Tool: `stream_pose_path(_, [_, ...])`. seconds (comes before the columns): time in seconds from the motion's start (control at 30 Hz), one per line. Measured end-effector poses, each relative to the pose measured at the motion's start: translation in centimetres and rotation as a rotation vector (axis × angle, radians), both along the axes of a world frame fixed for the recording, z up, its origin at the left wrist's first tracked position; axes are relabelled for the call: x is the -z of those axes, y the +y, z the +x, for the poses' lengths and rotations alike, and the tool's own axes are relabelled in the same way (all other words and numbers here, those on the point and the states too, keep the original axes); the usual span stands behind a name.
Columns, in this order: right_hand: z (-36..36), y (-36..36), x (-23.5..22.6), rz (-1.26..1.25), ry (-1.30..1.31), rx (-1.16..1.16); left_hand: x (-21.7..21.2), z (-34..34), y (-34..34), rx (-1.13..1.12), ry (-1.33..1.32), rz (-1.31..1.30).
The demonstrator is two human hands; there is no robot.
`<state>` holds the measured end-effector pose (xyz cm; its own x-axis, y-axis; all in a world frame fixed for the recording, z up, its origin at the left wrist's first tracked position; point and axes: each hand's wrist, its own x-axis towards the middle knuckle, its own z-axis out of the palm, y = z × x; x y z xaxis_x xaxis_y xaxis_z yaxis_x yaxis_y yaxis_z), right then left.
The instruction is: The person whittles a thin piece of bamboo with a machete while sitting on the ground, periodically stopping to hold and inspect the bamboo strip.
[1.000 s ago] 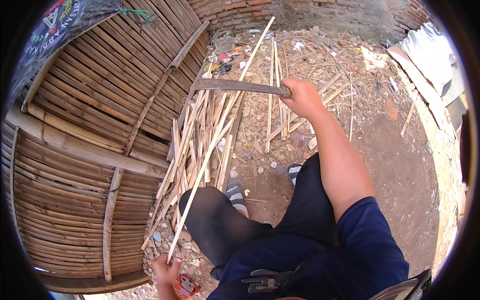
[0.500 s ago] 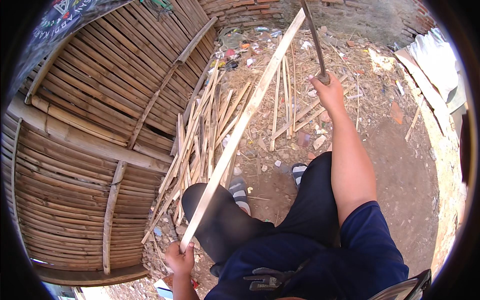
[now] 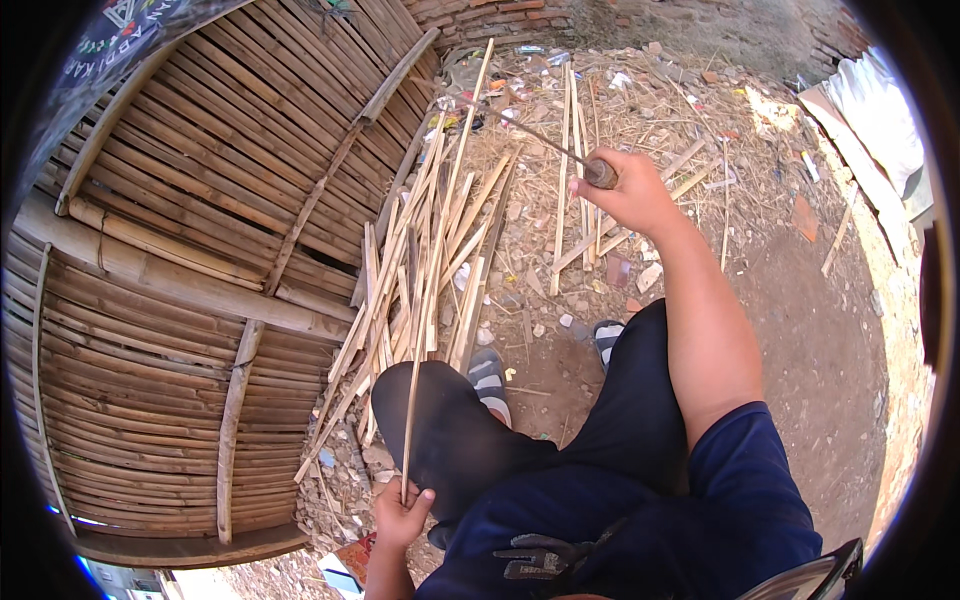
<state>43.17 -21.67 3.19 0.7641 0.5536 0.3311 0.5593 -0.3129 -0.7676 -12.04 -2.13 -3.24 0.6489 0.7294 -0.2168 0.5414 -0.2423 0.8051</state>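
My left hand (image 3: 400, 518), low in the view beside my left knee, is closed round the near end of a long bamboo strip (image 3: 411, 420). The strip reaches away, narrow edge up, past the knee and over a pile of pale strips (image 3: 400, 300). In my right hand (image 3: 630, 195) is the wooden handle of a machete (image 3: 538, 136), its thin dark blade pointing left and away. The blade's tip comes close to the far part of the strip in the view; whether they touch I cannot tell.
A bamboo slat wall (image 3: 150, 350) stands close on my left, a brick wall (image 3: 620, 30) at the far end. Rubble, straw and litter cover the ground ahead. More thin strips (image 3: 575, 180) lie in front. My sandalled foot (image 3: 488, 380) is beside the pile. White sheeting (image 3: 875, 125) lies far right.
The machete has swung from pointing away to pointing left, and my right hand has moved left. The strip has turned from its broad face to its edge, its far end shifting left.
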Motion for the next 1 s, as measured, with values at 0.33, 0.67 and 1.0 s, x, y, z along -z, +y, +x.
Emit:
stream_pose_path(0.33, [-4.4,2.8,-0.9,-0.382,-0.363,-0.266,-1.3,1.6,-0.1,0.132,0.107,-0.081])
stream_pose_path(0.67, [-4.1,2.4,-0.7,-0.364,-0.403,-0.250,0.7,1.2,1.9,0.197,0.030,-0.190])
stream_pose_path(1.0, [-0.1,2.8,0.5,-0.265,-0.068,-0.055,0.1,1.5,1.6,0.191,0.059,-0.095])
